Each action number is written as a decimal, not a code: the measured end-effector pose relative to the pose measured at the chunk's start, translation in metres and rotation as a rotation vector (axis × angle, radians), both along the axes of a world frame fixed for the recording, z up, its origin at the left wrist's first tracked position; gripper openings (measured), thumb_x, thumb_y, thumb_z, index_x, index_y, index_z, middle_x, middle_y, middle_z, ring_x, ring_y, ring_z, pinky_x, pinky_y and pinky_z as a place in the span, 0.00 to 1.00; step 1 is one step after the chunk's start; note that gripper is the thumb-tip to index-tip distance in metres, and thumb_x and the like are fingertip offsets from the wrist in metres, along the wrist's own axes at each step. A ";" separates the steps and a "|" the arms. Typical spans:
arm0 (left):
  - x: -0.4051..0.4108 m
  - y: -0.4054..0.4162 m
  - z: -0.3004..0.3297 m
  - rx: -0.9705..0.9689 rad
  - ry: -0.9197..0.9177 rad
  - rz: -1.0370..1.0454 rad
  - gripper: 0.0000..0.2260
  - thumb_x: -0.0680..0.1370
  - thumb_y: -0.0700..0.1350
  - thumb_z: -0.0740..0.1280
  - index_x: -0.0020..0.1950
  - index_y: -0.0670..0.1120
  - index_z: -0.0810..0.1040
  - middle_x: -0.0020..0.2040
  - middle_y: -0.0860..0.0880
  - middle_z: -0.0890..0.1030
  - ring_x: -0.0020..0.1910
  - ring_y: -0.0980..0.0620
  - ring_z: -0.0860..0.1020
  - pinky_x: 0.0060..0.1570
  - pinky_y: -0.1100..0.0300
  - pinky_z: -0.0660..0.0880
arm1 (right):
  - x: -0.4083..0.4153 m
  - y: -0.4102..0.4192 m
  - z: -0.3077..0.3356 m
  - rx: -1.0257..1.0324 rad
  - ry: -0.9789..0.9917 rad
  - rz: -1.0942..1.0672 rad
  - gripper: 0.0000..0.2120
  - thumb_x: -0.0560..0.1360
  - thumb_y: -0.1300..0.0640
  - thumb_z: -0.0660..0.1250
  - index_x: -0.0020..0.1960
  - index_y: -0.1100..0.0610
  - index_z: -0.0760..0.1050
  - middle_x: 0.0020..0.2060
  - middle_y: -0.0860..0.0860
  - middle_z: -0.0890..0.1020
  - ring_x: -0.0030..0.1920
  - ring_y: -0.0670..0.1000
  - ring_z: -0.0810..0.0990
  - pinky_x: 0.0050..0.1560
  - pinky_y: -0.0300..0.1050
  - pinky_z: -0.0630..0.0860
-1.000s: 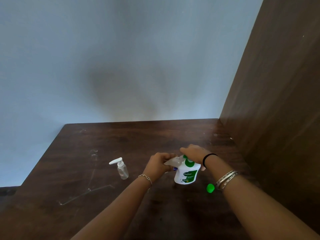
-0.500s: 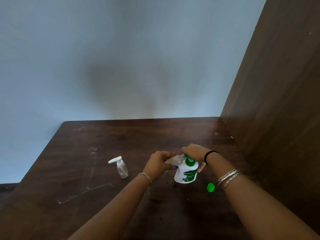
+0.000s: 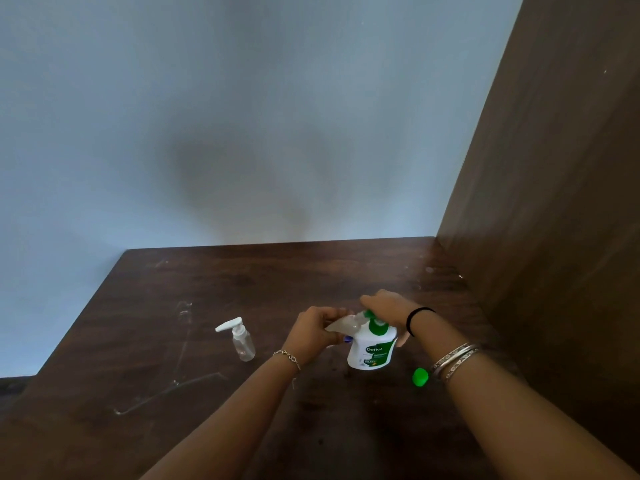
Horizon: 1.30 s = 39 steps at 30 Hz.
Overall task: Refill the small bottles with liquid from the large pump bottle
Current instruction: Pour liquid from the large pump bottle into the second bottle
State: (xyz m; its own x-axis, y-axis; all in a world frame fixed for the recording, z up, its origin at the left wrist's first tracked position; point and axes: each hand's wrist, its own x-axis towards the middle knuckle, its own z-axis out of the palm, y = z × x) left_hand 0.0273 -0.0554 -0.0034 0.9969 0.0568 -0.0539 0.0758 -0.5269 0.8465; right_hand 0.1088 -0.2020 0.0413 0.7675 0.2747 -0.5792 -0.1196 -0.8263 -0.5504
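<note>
1. Head view: a large pump bottle (image 3: 372, 349), white with a green label and green pump top, stands upright on the dark wooden bench (image 3: 242, 282), toward its right side.
2. The right hand (image 3: 384, 304) lies over the top of the pump, fingers bent down over the green head; its grip is closed on the pump top, and the thumb shows low beside the bottle's right shoulder.
3. The left hand (image 3: 315, 327) holds a small clear bottle (image 3: 343, 327) tilted on its side, the mouth end at the pump's spout; the fingers curl round it, so this grip is closed on the small bottle. Whether liquid is passing cannot be told.
4. A second small bottle (image 3: 243, 342), clear with a white pump cap, stands upright on the bench well left of the hands, untouched.
5. A small green cap (image 3: 420, 377) lies on the bench just right of the large bottle's base, beside the right wrist.
6. The right wrist wears a black band and metal bangles; the left wrist wears a thin chain bracelet.
7. A pale blue wall (image 3: 242, 116) stands behind the bench, and a brown wooden panel (image 3: 554, 202) closes its right side.
</note>
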 end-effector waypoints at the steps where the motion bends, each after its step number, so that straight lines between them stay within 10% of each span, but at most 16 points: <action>1: 0.000 0.000 0.000 0.000 0.001 0.003 0.22 0.67 0.39 0.74 0.60 0.45 0.77 0.58 0.47 0.81 0.56 0.55 0.78 0.60 0.62 0.73 | 0.000 0.000 0.001 0.018 0.017 -0.010 0.13 0.78 0.48 0.55 0.51 0.58 0.68 0.46 0.56 0.73 0.43 0.60 0.79 0.33 0.51 0.80; 8: 0.001 -0.002 0.000 0.010 -0.007 0.009 0.22 0.67 0.39 0.74 0.60 0.45 0.77 0.58 0.47 0.80 0.55 0.55 0.78 0.54 0.69 0.70 | -0.005 0.002 -0.014 0.047 -0.214 -0.048 0.11 0.75 0.51 0.57 0.40 0.58 0.69 0.42 0.59 0.75 0.46 0.63 0.80 0.44 0.58 0.81; 13: 0.000 -0.003 0.000 0.003 -0.003 0.007 0.22 0.66 0.40 0.75 0.60 0.44 0.77 0.58 0.47 0.80 0.55 0.55 0.78 0.57 0.66 0.71 | -0.005 -0.001 -0.002 0.025 -0.070 -0.025 0.13 0.78 0.50 0.55 0.50 0.60 0.70 0.45 0.57 0.72 0.46 0.61 0.78 0.45 0.58 0.81; 21: 0.000 -0.004 0.001 -0.012 -0.002 0.008 0.21 0.67 0.39 0.74 0.60 0.45 0.77 0.58 0.47 0.81 0.54 0.56 0.77 0.58 0.63 0.72 | 0.005 -0.001 -0.008 0.026 -0.025 0.066 0.10 0.77 0.57 0.56 0.44 0.62 0.72 0.40 0.55 0.72 0.37 0.55 0.76 0.21 0.41 0.73; 26: 0.000 -0.001 -0.003 -0.016 0.012 0.026 0.23 0.67 0.39 0.74 0.61 0.45 0.76 0.59 0.47 0.79 0.58 0.54 0.77 0.55 0.69 0.70 | 0.004 0.005 -0.017 0.040 -0.157 -0.022 0.14 0.76 0.57 0.58 0.32 0.59 0.67 0.33 0.54 0.72 0.34 0.51 0.71 0.31 0.42 0.65; 31: 0.001 -0.002 -0.001 -0.025 0.010 0.028 0.23 0.67 0.39 0.74 0.61 0.44 0.76 0.59 0.46 0.80 0.57 0.54 0.77 0.56 0.67 0.70 | -0.001 0.000 -0.003 0.097 -0.041 0.034 0.16 0.80 0.54 0.54 0.46 0.67 0.70 0.52 0.68 0.76 0.52 0.62 0.78 0.38 0.45 0.74; 39: 0.000 -0.001 -0.001 -0.009 0.000 0.025 0.22 0.67 0.38 0.74 0.60 0.45 0.77 0.59 0.47 0.80 0.55 0.58 0.76 0.52 0.72 0.68 | -0.001 0.005 -0.022 0.071 -0.201 -0.120 0.15 0.75 0.54 0.58 0.31 0.58 0.67 0.37 0.59 0.74 0.39 0.58 0.76 0.40 0.48 0.73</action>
State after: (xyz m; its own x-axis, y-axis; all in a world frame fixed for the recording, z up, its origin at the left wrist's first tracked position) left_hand 0.0275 -0.0565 -0.0046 0.9952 0.0810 -0.0546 0.0888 -0.5168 0.8515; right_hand 0.1080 -0.1973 0.0195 0.8951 0.2089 -0.3939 -0.0971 -0.7709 -0.6295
